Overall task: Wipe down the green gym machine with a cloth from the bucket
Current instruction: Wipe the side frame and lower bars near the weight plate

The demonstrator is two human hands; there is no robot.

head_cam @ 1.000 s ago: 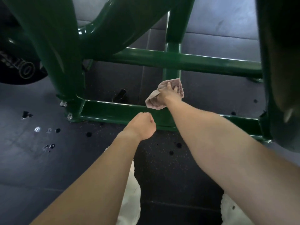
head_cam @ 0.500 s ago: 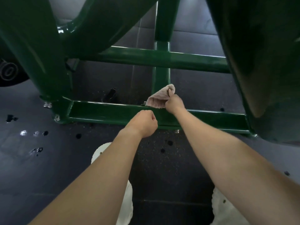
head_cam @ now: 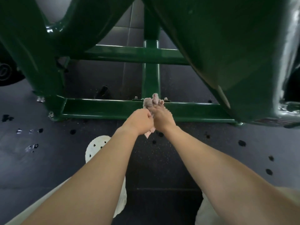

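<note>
Head view: your left hand (head_cam: pixel 142 121) and right hand (head_cam: pixel 163 118) both clutch the bunched cloth (head_cam: pixel 150 101) over the near base rail (head_cam: pixel 97 108). Likely a mid-wipe regrip; next, spread it flat.

- The left forearm (head_cam: pixel 90 172) and the right forearm (head_cam: pixel 215 163) are bare, stretched forward and drawing together towards the middle of the view.
- The left hand (head_cam: pixel 141 121) is knuckles-up with its fingers curled, pressed against the right hand and gripping the cloth (head_cam: pixel 150 101).
- The right hand (head_cam: pixel 162 118) reaches slightly further forward, with its fingers closed over the bunched cloth.
- The two hands touch side by side, wrists just apart.
</note>
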